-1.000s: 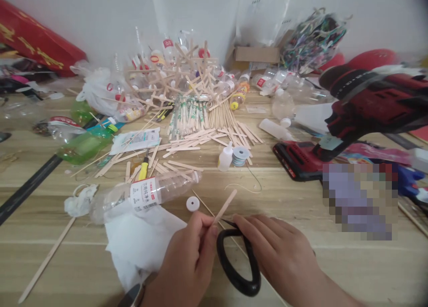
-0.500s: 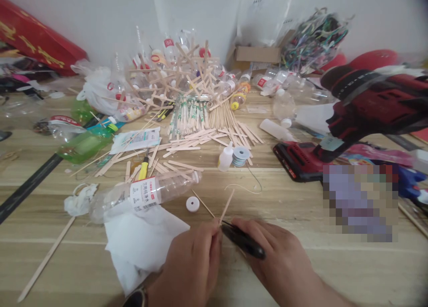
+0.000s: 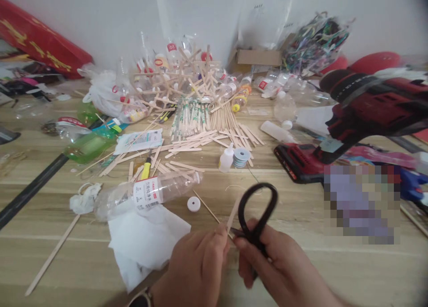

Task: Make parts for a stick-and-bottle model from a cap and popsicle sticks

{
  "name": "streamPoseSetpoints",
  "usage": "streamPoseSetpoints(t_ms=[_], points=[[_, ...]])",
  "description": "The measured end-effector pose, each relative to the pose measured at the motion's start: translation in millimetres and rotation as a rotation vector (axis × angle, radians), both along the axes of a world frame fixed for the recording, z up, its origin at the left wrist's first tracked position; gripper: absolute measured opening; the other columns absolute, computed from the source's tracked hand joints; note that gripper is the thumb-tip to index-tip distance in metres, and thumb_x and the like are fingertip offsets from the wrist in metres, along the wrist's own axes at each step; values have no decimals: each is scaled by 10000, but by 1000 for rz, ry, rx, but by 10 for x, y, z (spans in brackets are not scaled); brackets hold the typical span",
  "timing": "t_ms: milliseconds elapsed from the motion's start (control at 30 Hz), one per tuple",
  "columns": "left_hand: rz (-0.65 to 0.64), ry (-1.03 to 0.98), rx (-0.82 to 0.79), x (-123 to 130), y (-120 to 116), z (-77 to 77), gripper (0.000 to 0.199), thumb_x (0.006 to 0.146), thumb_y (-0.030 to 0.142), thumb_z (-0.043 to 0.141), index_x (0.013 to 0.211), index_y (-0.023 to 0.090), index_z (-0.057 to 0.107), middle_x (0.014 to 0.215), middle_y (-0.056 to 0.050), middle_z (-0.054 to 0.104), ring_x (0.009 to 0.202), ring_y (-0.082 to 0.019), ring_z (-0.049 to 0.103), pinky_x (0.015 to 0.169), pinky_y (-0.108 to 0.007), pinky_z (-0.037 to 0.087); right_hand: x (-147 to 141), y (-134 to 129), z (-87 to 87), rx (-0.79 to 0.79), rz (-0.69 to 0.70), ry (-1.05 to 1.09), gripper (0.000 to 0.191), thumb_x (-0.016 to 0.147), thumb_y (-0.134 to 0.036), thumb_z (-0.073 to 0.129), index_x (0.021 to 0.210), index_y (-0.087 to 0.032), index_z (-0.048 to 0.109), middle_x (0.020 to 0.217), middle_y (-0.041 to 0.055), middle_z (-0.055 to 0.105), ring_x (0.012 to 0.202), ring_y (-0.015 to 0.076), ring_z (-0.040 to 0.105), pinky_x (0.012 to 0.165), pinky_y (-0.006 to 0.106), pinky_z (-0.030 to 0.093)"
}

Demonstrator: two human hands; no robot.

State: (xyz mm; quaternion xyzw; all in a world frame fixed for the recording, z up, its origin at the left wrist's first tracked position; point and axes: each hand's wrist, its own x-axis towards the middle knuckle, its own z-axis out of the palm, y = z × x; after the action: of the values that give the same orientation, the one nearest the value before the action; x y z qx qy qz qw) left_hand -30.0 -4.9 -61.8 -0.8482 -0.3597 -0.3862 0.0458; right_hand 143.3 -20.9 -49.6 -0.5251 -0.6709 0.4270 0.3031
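Note:
My left hand (image 3: 202,258) is closed around a flat wooden craft stick (image 3: 233,213), whose upper end sticks up past the fingers. In my right hand (image 3: 272,262) is a pair of black-handled scissors (image 3: 257,204); one handle loop stands up above the fingers. The blades point left, close beside the stick; whether they touch it I cannot tell. Beyond the hands a thin wooden skewer (image 3: 207,207) lies slanted on the table, and a white bottle cap with a hole (image 3: 193,204) sits near it.
A clear plastic bottle (image 3: 177,185) lies at left over white paper (image 3: 147,235). Behind stand a small glue bottle (image 3: 226,159) and a thread spool (image 3: 240,157). Farther back are piled craft sticks (image 3: 190,139) and bottles. A red drill (image 3: 361,115) stands at right.
My right hand has turned the scissors, so the handle loop now stands upright instead of lying low. Both hands have shifted slightly right in view, and the craft stick remains in my left hand.

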Motion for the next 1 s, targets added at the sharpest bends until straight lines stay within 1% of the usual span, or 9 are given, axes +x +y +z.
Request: streamPoseSetpoints(t_ms=[100,200,300,433,500,633,700,900,1000], points=[[-4,-2,-129,-22,-38,-21,191,1001,146,343,1039,146,531,652,-16,685,515,-165,658,490,-263,505,62,22,-14,628,-17,-380,174,993,-196,392,945,-201,558,672,17,728,528,178,702,476,254,525],[-18,13,-187,-43,-41,-38,182,997,174,337,1024,169,517,712,-31,713,570,-174,690,521,-273,535,78,51,-23,849,13,-524,230,993,-129,333,1011,-169,558,683,29,737,521,183,703,459,265,527],[-1,50,-89,-27,-10,-23,192,991,111,336,1028,134,522,638,-13,683,508,-160,659,476,-261,498,19,33,-39,622,-52,-356,174,997,-202,394,913,-199,546,641,9,727,476,158,685,423,222,504],[-6,97,19,9,17,29,233,1010,95,307,1069,69,531,700,-54,719,570,-163,683,519,-271,499,-61,-36,-45,-51,-9,24,227,1021,-307,369,823,-233,453,524,-46,675,370,112,631,368,157,466],[10,84,17,13,7,41,231,1011,96,308,1058,81,534,699,-51,719,578,-162,686,524,-269,501,-51,-39,-40,-17,-13,7,234,1027,-315,359,827,-234,450,528,-45,675,365,111,625,365,159,461],[8,39,-64,-2,-24,24,213,999,118,311,960,159,517,619,-11,675,487,-162,642,451,-267,480,31,30,-39,696,-29,-390,185,1006,-199,377,929,-200,545,631,9,713,472,155,676,437,225,494],[-1,47,-104,-11,-25,12,227,999,125,294,958,167,513,616,-6,667,474,-165,629,440,-273,477,43,54,-41,808,-19,-458,213,1003,-174,356,950,-190,561,666,30,726,508,171,692,458,246,505],[9,102,35,9,14,28,235,1010,87,311,1054,55,539,690,-56,714,572,-162,676,518,-277,492,-70,-23,-21,-151,21,51,239,1023,-362,341,884,-222,476,534,-39,664,386,121,630,372,172,456],[27,72,42,29,6,55,244,1011,81,301,1051,69,541,698,-56,719,580,-160,681,539,-276,499,-59,-39,-32,-76,-12,35,246,1022,-361,347,856,-226,468,516,-43,649,370,117,609,364,174,442]])
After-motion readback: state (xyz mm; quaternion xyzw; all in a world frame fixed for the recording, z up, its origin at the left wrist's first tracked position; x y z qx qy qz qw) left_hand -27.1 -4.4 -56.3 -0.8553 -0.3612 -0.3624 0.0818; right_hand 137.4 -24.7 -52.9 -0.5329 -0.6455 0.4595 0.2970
